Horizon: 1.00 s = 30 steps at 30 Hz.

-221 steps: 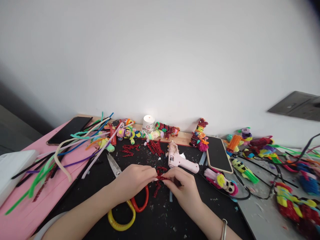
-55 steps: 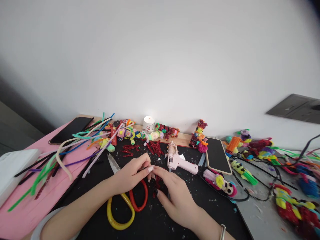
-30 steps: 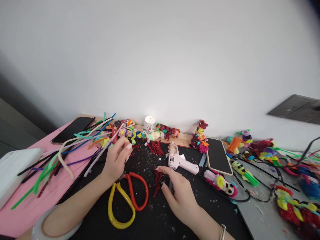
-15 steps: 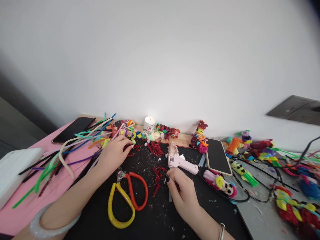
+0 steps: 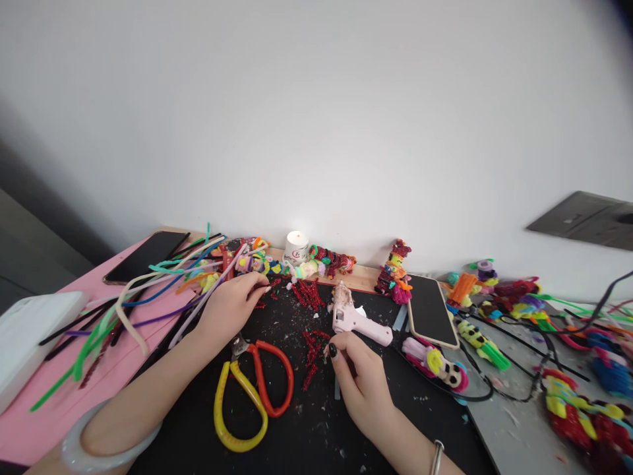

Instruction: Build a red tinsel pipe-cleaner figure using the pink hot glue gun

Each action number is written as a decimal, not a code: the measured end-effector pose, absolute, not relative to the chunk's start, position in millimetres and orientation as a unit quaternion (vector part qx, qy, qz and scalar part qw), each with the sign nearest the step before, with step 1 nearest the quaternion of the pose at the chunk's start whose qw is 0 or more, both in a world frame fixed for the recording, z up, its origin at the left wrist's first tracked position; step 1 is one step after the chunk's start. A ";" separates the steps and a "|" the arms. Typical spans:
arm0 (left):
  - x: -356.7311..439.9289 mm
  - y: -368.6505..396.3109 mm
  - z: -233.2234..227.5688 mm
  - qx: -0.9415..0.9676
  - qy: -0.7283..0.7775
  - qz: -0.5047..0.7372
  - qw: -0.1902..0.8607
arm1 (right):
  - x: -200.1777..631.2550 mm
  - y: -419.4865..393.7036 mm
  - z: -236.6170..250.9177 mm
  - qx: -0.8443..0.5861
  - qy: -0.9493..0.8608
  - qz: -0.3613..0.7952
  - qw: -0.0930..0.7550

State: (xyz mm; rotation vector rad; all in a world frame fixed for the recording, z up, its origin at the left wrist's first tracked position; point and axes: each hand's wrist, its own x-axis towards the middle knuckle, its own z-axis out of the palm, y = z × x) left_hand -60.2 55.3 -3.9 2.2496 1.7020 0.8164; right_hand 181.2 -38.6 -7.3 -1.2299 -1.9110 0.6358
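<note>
My left hand (image 5: 230, 309) reaches to the back of the black mat (image 5: 306, 435). Its fingertips pinch together on the scattered short red glitter pipe-cleaner pieces (image 5: 307, 292). My right hand (image 5: 360, 379) rests on the mat with its fingers curled and nothing visible in them. Its thumb lies beside a small twisted red glitter piece (image 5: 311, 353). The pink glue gun (image 5: 359, 320) lies just beyond my right hand. Red-and-yellow-handled scissors (image 5: 257, 389) lie between my forearms.
Long coloured pipe cleaners (image 5: 148, 290) fan over a pink sheet at left, by a dark phone (image 5: 143, 256) and a white box (image 5: 30, 330). A lit candle cup (image 5: 295, 245) and small figures (image 5: 393, 270) line the wall. Another phone (image 5: 429, 307) and more figures lie at right.
My left hand has let go of the red piece and moved left and back to the scattered short red pieces. My right hand has drawn back slightly beside the twisted piece on the mat.
</note>
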 end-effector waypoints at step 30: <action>-56.5 51.0 -5.0 0.765 0.525 0.366 0.072 | 181.6 -36.1 -10.0 -0.491 -0.746 0.248 0.376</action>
